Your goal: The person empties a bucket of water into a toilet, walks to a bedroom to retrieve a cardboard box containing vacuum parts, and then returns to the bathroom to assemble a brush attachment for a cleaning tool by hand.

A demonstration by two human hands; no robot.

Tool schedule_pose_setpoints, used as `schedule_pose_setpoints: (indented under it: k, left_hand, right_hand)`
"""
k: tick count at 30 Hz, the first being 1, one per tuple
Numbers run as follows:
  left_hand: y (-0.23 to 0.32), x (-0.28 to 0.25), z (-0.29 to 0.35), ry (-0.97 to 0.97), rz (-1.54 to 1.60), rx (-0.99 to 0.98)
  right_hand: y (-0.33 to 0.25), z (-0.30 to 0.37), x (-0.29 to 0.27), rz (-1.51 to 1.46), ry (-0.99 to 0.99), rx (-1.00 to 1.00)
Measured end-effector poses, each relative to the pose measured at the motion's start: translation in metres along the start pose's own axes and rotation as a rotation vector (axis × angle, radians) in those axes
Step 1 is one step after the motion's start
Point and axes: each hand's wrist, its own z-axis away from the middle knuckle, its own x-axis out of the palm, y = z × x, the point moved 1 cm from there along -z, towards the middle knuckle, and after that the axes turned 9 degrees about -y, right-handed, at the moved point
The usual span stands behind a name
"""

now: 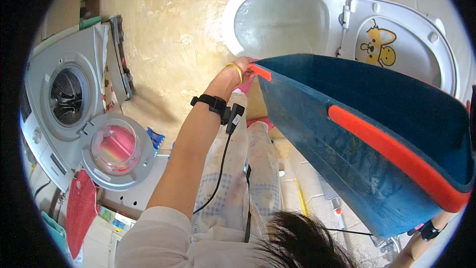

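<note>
A large blue plastic tub (307,119) with orange handles is held up in front of me, tilted, its dark opening turned up and away. At the tub's left corner, by a small orange tab, my left hand (244,66) is closed on the rim. My right hand (443,220) is up against the tub's right end, below the long orange handle; its fingers are mostly hidden by the tub. Just beyond the raised rim lies a white toilet bowl (238,34) with water in it. Its lid (364,30), bearing a cartoon sticker, stands open to the right.
On the left stands a washing machine (37,89) with its round door (144,156) swung open and pink cloth seen through the glass. A red mat or cloth (82,213) hangs below it. My legs stand on the yellowish floor (163,34), between machine and toilet.
</note>
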Motion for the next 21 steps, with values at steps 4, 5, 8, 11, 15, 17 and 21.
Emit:
schedule_pose_setpoints:
  k: [4,5,8,11,15,17,21]
  left_hand:
    - [-0.011,0.002,-0.010,-0.084,-0.055,-0.138]
    - [-0.014,0.003,-0.010,-0.085,-0.042,-0.129]
    - [-0.027,0.010,-0.004,-0.077,0.004,-0.113]
    - [-0.038,0.004,-0.017,-0.145,0.024,-0.080]
    - [-0.029,0.015,-0.023,-0.194,-0.102,-0.103]
    - [-0.039,-0.007,-0.020,-0.119,0.001,-0.051]
    - [-0.046,-0.008,0.011,-0.124,-0.140,-0.043]
  right_hand:
    - [0.021,0.002,-0.028,0.234,0.013,0.088]
    - [0.018,0.001,-0.034,0.259,0.084,-0.006]
    - [0.001,-0.008,-0.049,0.146,0.152,-0.138]
    - [-0.032,-0.031,-0.057,-0.274,0.078,-0.216]
    - [-0.098,-0.070,-0.057,-1.409,-0.164,-0.205]
    - [-0.112,-0.093,-0.027,-1.778,-0.304,-0.230]
    - [-0.061,-0.048,0.043,-1.871,-0.316,0.143]
